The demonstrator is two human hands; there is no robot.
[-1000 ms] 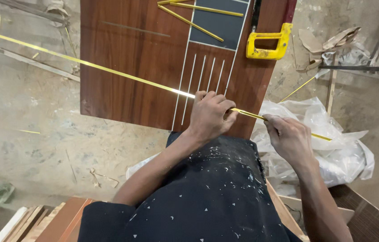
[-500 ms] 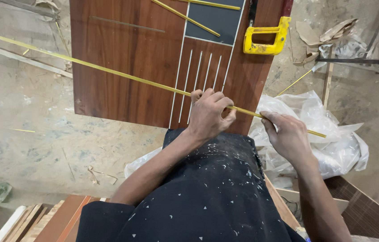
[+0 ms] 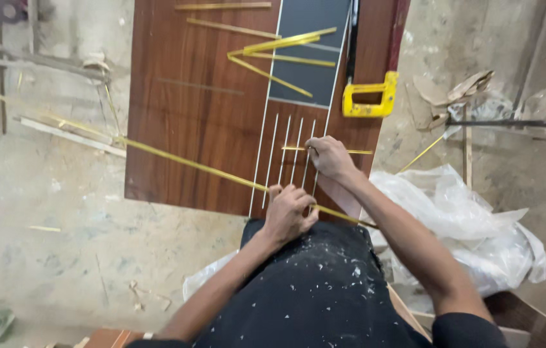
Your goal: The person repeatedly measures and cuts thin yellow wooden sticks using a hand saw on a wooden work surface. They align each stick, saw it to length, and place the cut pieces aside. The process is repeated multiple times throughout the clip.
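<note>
On the wooden door panel (image 3: pixel 202 129), left hand (image 3: pixel 289 212) seemingly pinches the long yellow strip (image 3: pixel 176 160) running leftward, while right hand (image 3: pixel 329 156) presses a short strip (image 3: pixel 358 152)

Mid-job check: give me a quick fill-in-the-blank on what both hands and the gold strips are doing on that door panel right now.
1. The left hand presses a long ____-coloured strip against the brown door panel.
2. The right hand rests on a ____ strip lying across the white grooves.
3. The yellow handle lies beside the dark ____ inset.

Missing words: gold; short; grey
</note>
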